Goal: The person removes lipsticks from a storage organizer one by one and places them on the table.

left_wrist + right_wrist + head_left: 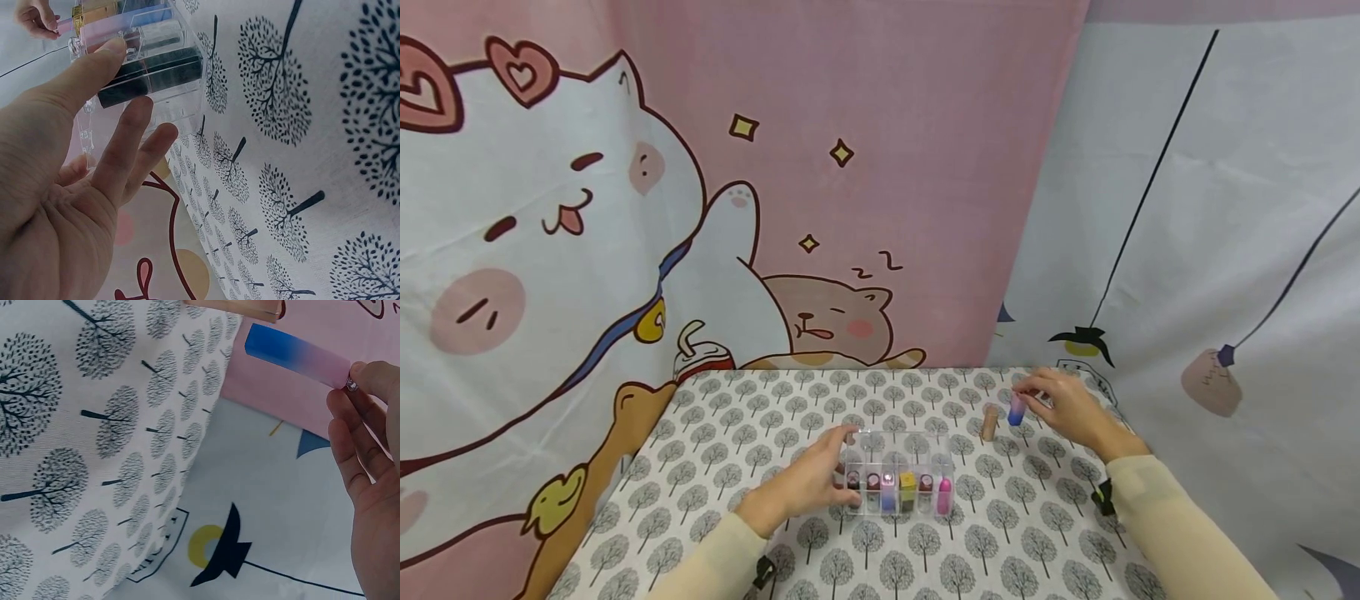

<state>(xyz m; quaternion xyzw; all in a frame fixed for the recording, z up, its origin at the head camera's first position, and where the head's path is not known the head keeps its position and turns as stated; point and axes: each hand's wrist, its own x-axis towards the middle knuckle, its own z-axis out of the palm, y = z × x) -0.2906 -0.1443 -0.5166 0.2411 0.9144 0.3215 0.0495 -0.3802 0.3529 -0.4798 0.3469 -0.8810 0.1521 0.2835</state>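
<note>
My left hand (808, 475) grips the left end of a clear plastic lipstick organizer (898, 444), its thumb at the front and fingers at the side and back. Several lipsticks stand in the front row: dark-capped ones, a pink-to-blue one (888, 493), a gold-topped one (907, 492) and a magenta one (943, 497). In the left wrist view a black tube (150, 78) lies close to the thumb. Over to the right, my right hand (1063, 407) pinches another pink-to-blue lipstick (294, 355) at its pink end, blue end downward, close over the cloth.
A tan lipstick tube (989, 422) stands upright on the cloth just left of the held lipstick. The table wears a white cloth (850, 575) with grey tree prints. Behind it hangs a pink curtain (910, 167) with cartoon animals, and a pale one (1150, 250) on the right.
</note>
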